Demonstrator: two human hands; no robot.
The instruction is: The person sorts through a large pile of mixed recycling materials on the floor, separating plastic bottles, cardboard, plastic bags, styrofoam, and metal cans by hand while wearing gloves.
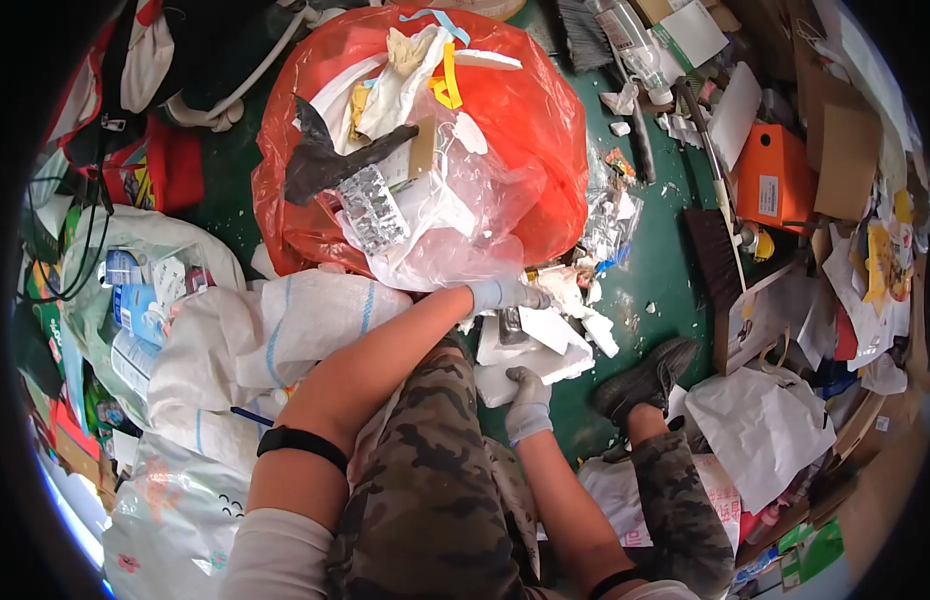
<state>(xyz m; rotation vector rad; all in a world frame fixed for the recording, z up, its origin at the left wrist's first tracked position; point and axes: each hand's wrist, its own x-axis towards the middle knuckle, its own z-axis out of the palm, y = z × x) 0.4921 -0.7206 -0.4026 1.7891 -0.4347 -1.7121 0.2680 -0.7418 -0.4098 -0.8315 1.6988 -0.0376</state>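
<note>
My left hand [507, 296], in a pale work glove, reaches across the front of the red plastic bag [550, 130]. Its fingers stretch toward a heap of white broken pieces [560, 285]; I see nothing held in them. My right hand [530, 405], gloved too, grips the near edge of a white foam block [495, 385]. On top of that block lie a flat white piece [545, 328] and a small dark item [510, 325]. Inside the open red bag are crumpled clear plastic, a black rag [330, 160], a silvery blister sheet [373, 208] and a yellow strip [448, 80].
A woven white sack [275, 320] and a clear bag of packaging [135, 300] crowd the left. At right are a broom [713, 255], an orange box [770, 175], cardboard and a white bag [760, 425]. Scraps dot the green floor [665, 280] around my shoe [645, 380].
</note>
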